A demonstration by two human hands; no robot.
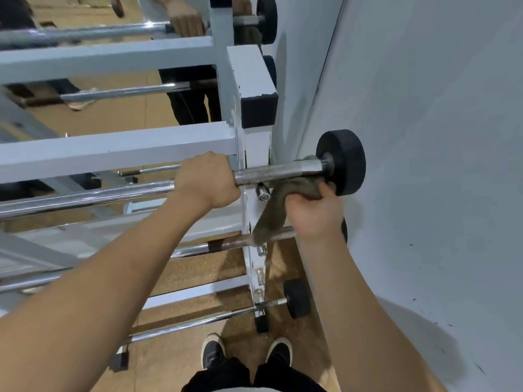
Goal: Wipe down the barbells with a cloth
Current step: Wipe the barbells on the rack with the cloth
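1. The right hand (312, 213) is clamped on a brown cloth (285, 196), which is bunched in its fist and looped under and round the knurled end of a barbell (278, 171), just inside the black end weight (343, 162).
2. The left hand (208, 181) is wrapped tight round the same bar at the rack's right upright, seemingly steadying it.
3. That bar lies across the white rack (254, 80), its weighted end jutting past the rack's right edge toward the grey wall (424, 137).
4. Step in hand, as I judge it: wiping this bar's right end (the chrome length to the left looks yet to be done).
5. The next move likely calls for sliding the cloth along the bar, past the upright.
6. Lower bars on the same rack wait below; one (235, 243) touches the cloth's hanging tail.
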